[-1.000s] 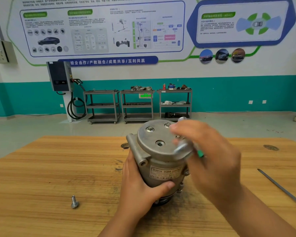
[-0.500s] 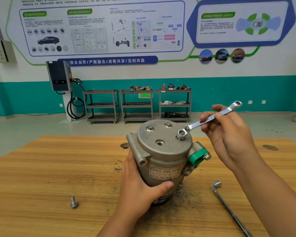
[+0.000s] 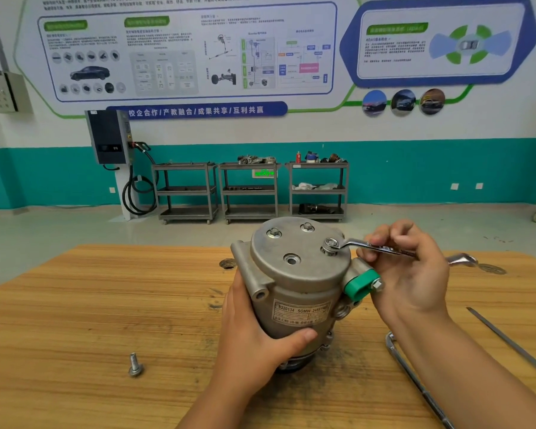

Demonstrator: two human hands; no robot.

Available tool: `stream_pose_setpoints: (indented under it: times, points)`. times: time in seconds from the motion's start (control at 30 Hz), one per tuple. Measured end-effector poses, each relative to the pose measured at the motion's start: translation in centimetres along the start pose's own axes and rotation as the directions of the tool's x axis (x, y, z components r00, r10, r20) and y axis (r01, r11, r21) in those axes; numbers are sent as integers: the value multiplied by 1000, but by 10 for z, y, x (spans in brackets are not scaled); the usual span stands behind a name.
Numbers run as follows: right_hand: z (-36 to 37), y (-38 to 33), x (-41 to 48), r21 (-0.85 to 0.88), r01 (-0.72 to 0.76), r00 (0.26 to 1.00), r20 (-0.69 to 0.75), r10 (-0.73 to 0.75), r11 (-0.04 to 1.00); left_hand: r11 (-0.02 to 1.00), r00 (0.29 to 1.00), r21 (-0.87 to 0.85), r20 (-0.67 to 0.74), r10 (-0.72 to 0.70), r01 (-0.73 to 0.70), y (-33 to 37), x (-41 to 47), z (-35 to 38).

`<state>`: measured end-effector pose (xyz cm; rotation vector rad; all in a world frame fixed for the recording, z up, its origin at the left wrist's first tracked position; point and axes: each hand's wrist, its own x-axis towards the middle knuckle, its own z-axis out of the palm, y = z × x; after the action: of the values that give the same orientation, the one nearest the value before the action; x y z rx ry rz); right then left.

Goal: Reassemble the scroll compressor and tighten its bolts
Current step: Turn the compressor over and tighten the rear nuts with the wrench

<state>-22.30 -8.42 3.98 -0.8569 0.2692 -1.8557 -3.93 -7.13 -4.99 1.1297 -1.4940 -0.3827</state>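
Compressor gripped by left hand; right hand holds wrench.

We see a pale wooden table with striped grain filling the lower half of the frame. At its centre a grey cast-metal cylindrical compressor stands on its end, with dark smudges on the wood around its base. A small silver flanged bolt stands head-down at lower left, well apart. At lower right lie a bent L-shaped steel bar and a thin straight grey rod. Near the far edge sit a dark round disc and a second such disc.
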Motion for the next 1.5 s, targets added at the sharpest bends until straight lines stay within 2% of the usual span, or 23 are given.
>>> stream_pose_setpoints:
  times: [0.13,0.23,0.27,0.33,0.4,0.43,0.5,0.6,0.8,0.97,1.03,1.07,1.13,1.2,1.27,1.37,1.43,1.5]
  points:
    - [4,4,-5,-97,206,978,46,-203,974,1000,1000,-2,-3,4,-4,0,0,0]
    - [2,3,-6,-262,426,903,181,-390,866,1000,1000,0,-8,5,-5,-1,0,1]
    - [1,2,-6,-314,530,845,278,-457,788,1000,1000,1,-10,5,-5,-1,0,1]
    - [1,1,-9,-382,762,643,540,-543,523,1000,1000,3,-13,8,-8,1,1,1]
    - [3,2,-13,-374,908,416,763,-494,187,1000,1000,5,-15,13,-13,2,1,2]
    - [3,2,-15,-352,936,328,831,-449,32,1000,1000,5,-15,14,-14,2,1,2]
    - [6,1,-18,-309,937,231,899,-372,-164,1000,1000,6,-17,16,-15,2,1,2]
    - [11,6,-26,-326,910,224,906,-359,-255,1000,1000,-22,-7,11,-11,3,1,1]
    - [19,17,-41,-319,922,244,919,-309,-219,995,1000,-103,1,5,-5,3,2,3]
    - [19,6,-36,-256,944,191,939,-287,-209,996,1000,-84,24,13,-10,6,0,2]
    - [20,0,-34,-250,955,186,924,-333,-162,998,999,-56,30,11,-10,6,0,1]
    - [22,-4,-33,-277,958,228,897,-380,-80,999,1000,-38,20,4,-3,6,0,1]
    - [26,-10,-31,-349,913,408,793,-454,211,1000,1000,-14,-2,-5,5,4,0,1]
    - [30,-17,-27,-375,787,596,664,-451,490,1000,1000,-3,-4,-13,13,3,0,1]
    - [29,-23,-18,-391,623,757,517,-399,677,1000,1000,-3,-6,-13,13,1,-1,1]
    - [23,-29,-3,-420,385,911,313,-268,822,1000,1000,-12,-12,-11,10,2,0,1]
    - [18,-27,6,-385,236,965,199,-170,892,1000,1000,-5,-14,-6,6,3,0,1]
    - [14,-24,11,-312,113,989,128,-76,943,1000,1000,3,-10,-9,9,3,0,1]
